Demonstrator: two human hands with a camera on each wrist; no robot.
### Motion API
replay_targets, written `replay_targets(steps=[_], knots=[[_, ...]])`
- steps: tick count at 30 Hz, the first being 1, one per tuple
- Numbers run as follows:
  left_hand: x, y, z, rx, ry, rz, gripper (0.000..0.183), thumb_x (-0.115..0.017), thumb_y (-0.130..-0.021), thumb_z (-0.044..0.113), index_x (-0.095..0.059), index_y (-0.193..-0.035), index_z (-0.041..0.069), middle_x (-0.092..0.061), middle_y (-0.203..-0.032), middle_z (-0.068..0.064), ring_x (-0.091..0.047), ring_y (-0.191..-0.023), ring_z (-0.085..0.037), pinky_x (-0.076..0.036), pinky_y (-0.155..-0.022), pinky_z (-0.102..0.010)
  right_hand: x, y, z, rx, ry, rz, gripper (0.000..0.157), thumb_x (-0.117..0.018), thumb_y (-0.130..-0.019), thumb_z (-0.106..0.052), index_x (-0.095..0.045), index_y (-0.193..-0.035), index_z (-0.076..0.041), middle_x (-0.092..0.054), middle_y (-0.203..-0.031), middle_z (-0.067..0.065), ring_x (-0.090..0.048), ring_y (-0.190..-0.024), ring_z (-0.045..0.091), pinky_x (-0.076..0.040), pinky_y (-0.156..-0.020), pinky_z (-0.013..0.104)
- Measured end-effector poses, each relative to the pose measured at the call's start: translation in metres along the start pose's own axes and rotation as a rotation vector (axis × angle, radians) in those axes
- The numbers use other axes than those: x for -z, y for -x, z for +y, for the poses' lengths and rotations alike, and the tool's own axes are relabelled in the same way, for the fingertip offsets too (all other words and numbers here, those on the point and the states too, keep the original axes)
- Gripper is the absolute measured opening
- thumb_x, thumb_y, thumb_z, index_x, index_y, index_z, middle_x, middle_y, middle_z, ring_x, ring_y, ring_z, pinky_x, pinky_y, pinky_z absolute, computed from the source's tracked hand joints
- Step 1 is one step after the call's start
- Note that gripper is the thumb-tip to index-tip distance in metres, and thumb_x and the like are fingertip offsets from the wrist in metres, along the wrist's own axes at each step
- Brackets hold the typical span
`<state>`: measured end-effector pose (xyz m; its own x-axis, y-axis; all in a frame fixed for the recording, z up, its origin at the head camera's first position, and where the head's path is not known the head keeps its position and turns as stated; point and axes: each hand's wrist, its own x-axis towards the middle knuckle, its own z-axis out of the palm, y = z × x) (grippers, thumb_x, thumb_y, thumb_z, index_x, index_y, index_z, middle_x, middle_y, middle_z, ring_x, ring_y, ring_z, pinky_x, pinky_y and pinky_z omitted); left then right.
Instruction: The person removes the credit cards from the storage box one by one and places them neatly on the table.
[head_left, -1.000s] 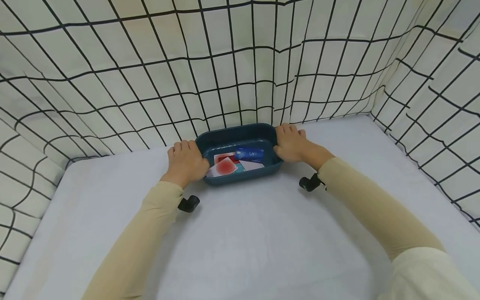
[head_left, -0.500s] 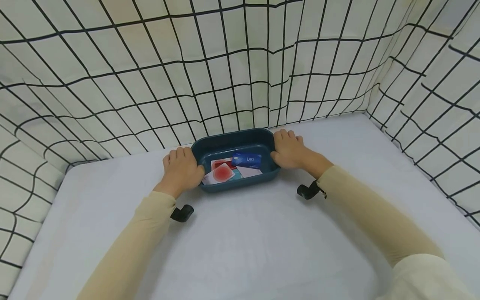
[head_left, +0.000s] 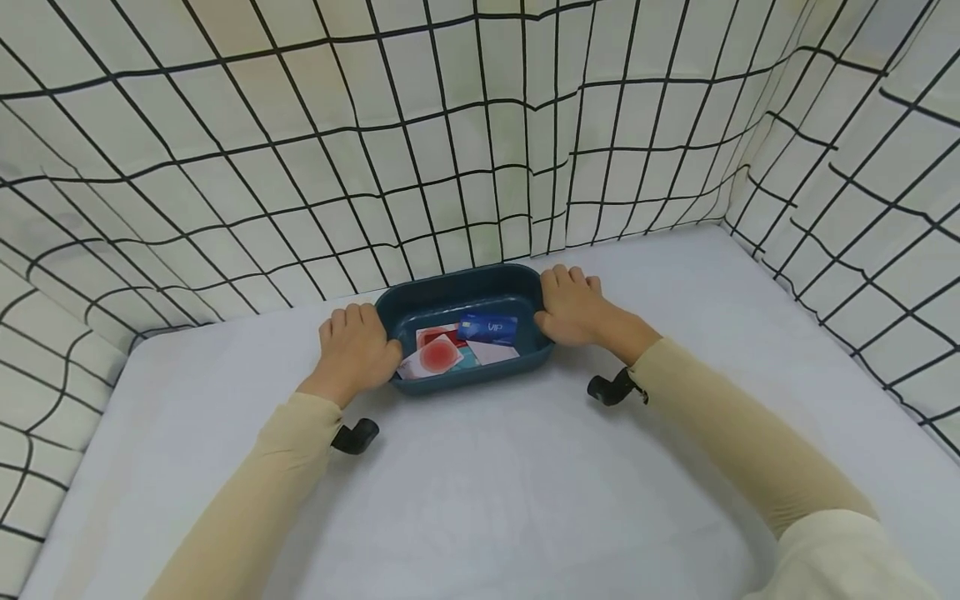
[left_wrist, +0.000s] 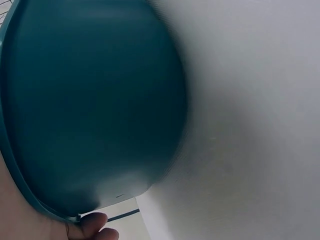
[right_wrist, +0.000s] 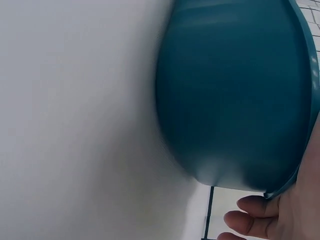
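Note:
A dark teal oblong plastic tub (head_left: 472,377) stands at the far side of the white table. My left hand (head_left: 354,348) grips its left end at the rim, and my right hand (head_left: 573,308) holds the right end the same way. In both wrist views the tub's outer wall fills much of the picture, with fingertips (left_wrist: 95,224) and fingers (right_wrist: 250,220) showing beside the rim. Inside the tub lie several cards: a blue card (head_left: 489,328) marked VIP on top, a white card with a red disc (head_left: 437,355), and red, white and pale blue ones partly covered.
A black grid net (head_left: 450,158) over pale walls rises behind the tub and along both sides. The white table surface (head_left: 480,500) stretches between my forearms. A black wrist camera (head_left: 356,436) sits under the left wrist, another black camera (head_left: 611,388) under the right.
Both hands and the tub have come slightly nearer and shifted a little left in the head view, while the view itself has also shifted. The grip and the cards look the same.

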<state>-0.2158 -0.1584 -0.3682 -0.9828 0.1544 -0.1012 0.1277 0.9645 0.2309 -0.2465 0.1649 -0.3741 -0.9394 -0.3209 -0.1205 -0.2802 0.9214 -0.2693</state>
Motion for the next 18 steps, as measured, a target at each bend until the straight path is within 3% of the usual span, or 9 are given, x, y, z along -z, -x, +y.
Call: replay_targets(steps=[8,18], knots=[[0.001,0.008,0.0,-0.006,-0.024,0.002,0.051,-0.04,-0.091,0.024,-0.039,-0.125,-0.014,-0.042,-0.114,-0.026,-0.033,-0.113,-0.044,-0.028,-0.1,-0.06,-0.007,0.007,-0.001,0.005,-0.027,0.028,0.053,-0.047,-0.095,-0.034,-0.041,-0.133,0.002,-0.046,-0.125,0.018,-0.04,-0.115,0.038,-0.031,-0.1,0.057],[0.001,0.02,-0.004,-0.028,-0.026,0.017,0.046,-0.043,-0.092,0.025,-0.042,-0.12,-0.012,-0.045,-0.111,-0.026,-0.035,-0.11,-0.043,-0.029,-0.097,-0.06,-0.011,0.016,-0.006,0.005,0.027,0.046,0.057,-0.049,-0.094,-0.038,-0.043,-0.134,0.002,-0.047,-0.125,0.018,-0.041,-0.114,0.036,-0.033,-0.1,0.058]])
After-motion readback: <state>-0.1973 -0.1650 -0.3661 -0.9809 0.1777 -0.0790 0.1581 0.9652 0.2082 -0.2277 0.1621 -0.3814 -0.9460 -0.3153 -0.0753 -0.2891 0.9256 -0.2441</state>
